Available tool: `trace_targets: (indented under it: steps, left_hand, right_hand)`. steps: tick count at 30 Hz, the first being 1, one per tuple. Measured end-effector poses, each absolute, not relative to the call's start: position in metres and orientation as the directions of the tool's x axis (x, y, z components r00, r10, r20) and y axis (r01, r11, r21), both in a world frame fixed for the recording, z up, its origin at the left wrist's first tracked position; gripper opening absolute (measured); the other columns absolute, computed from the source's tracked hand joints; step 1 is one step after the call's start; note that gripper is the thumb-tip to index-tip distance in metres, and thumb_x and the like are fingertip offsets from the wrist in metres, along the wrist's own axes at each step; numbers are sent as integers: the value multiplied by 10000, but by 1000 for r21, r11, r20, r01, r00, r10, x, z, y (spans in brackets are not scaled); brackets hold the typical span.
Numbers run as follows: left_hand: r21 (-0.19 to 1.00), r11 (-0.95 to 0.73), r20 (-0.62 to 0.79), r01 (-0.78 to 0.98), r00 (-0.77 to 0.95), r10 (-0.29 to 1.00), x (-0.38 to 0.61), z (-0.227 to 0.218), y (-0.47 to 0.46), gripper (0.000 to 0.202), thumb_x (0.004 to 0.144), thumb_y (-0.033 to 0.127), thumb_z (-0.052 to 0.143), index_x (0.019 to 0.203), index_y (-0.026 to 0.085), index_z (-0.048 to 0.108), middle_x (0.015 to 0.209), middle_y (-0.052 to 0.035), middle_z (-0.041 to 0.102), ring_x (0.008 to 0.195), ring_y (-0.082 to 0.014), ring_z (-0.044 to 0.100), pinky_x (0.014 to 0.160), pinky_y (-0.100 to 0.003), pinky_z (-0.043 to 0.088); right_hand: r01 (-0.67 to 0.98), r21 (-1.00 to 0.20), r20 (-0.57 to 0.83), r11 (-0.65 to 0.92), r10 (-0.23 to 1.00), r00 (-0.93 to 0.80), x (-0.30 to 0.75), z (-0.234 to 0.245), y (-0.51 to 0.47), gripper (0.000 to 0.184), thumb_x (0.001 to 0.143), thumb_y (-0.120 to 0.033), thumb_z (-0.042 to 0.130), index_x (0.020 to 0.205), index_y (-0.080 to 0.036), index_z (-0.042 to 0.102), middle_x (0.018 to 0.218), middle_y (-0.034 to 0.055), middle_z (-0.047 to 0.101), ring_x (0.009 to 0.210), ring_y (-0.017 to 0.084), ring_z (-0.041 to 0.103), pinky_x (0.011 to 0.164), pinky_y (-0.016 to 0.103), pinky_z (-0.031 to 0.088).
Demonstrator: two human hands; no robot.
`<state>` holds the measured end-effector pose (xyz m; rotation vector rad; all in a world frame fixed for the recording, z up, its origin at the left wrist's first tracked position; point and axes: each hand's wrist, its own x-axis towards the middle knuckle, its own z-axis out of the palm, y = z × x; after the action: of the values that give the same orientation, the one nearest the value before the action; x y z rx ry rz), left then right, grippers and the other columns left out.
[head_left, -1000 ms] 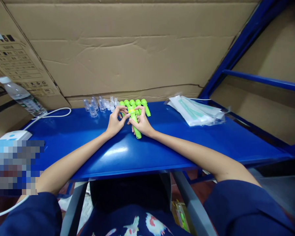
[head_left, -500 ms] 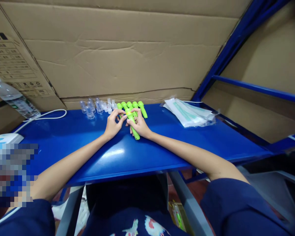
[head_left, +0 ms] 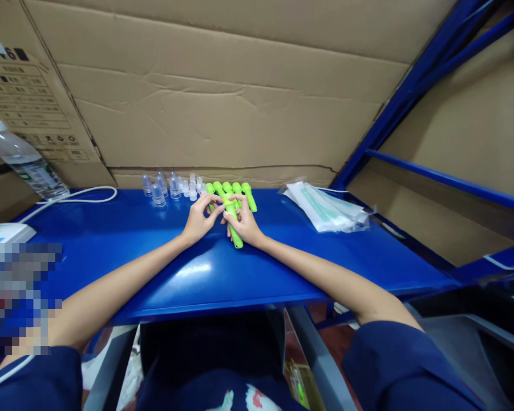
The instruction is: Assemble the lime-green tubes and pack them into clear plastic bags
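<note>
A bright green, torch-shaped piece lies slantwise in my right hand, whose fingers wrap its upper part. At its wide end, a yellowish band shows between my hands. My left hand is closed in a pinch against the left side of that wide end; whatever lies between its fingertips is too small to make out. Just behind my hands, several more green torch-shaped pieces lie in a row, partly covered by my fingers. To their left stand small clear plastic caps and larger clear plastic domes.
Clear plastic packets lie on the blue table at the right. At the left are a water bottle, a white cable and a white device. Cardboard walls the back; a blue frame rises at the right.
The view has shifted slightly. My hands keep their hold at the green piece's wide end, with my left fingers a little closer over it.
</note>
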<state>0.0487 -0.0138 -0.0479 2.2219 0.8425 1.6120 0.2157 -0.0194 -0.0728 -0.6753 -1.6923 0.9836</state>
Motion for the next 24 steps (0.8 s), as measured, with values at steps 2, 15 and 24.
trace_targets:
  steps: [2, 15, 24]
  left_hand:
    - [522, -798, 779, 302, 212, 590, 49, -48, -13, 128, 915, 289, 642, 964, 170, 649, 935, -45, 669, 755, -134, 614, 651, -249, 480]
    - [489, -818, 786, 303, 253, 564, 49, -52, -12, 161, 924, 279, 619, 1049, 182, 654, 981, -51, 639, 753, -128, 606, 651, -247, 492]
    - [527, -799, 763, 290, 252, 595, 49, -50, -12, 154, 929, 300, 606, 1020, 182, 641, 976, -53, 628, 756, -128, 608, 661, -249, 493]
  right_hand:
    - [-42, -861, 494, 507, 813, -309, 215, -73, -19, 465, 930, -389, 602, 1240, -285, 272, 758, -85, 606, 377, 100, 577, 300, 205, 491]
    - [-25, -872, 473, 489, 828, -303, 216, -72, -19, 430, 935, -424, 619, 1153, -297, 271, 753, -82, 585, 386, 104, 568, 302, 220, 493]
    - [-19, -869, 474, 494, 822, -316, 215, -70, -20, 443, 919, -448, 636, 1120, -293, 272, 736, -99, 586, 384, 92, 571, 312, 204, 489]
